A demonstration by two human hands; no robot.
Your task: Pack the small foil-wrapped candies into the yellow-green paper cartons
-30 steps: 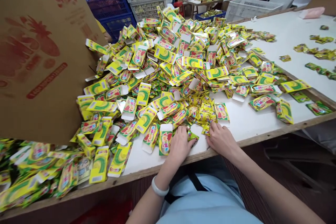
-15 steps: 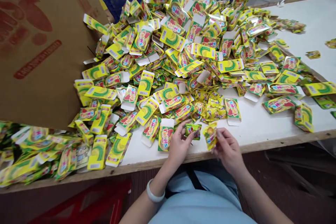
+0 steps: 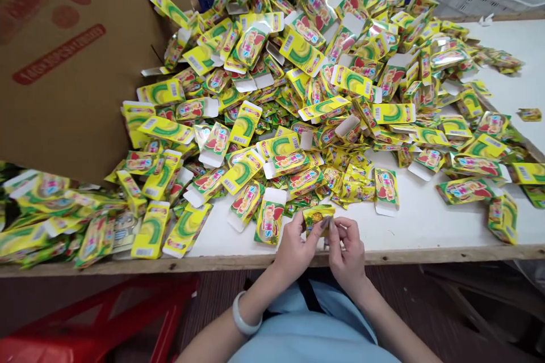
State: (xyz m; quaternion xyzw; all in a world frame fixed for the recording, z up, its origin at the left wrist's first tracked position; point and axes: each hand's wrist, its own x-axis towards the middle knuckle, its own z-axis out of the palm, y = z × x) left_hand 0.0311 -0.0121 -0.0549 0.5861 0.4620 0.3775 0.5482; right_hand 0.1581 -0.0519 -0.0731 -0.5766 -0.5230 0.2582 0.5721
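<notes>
The fingers of the left hand (image 3: 293, 248) pinched a small yellow packet (image 3: 314, 215), thumb on the near face. Those of the right hand (image 3: 347, 249) were drawn close at the packet's right end; whether they gripped it too, I could not tell. The packet was held just above the tabletop (image 3: 417, 229), near its front edge.

It looked feather-light, a thin, glossy wrapper that would likely crumple softly and slide on dry skin; the edges seemed the best place to hold it, with a light squeeze to spare whatever was inside.

Just beyond lay a cluster of yellow packets (image 3: 356, 182), likely as slippery against each other. A flap-ended box (image 3: 271, 218) lay beside the left hand, and another small box (image 3: 386, 188) beside the cluster; their thin card would probably dent if pressed mid-face, so the long sides looked safer. Farther out were heaped boxes (image 3: 302, 54) and, at left, a large carton (image 3: 89, 119).
</notes>
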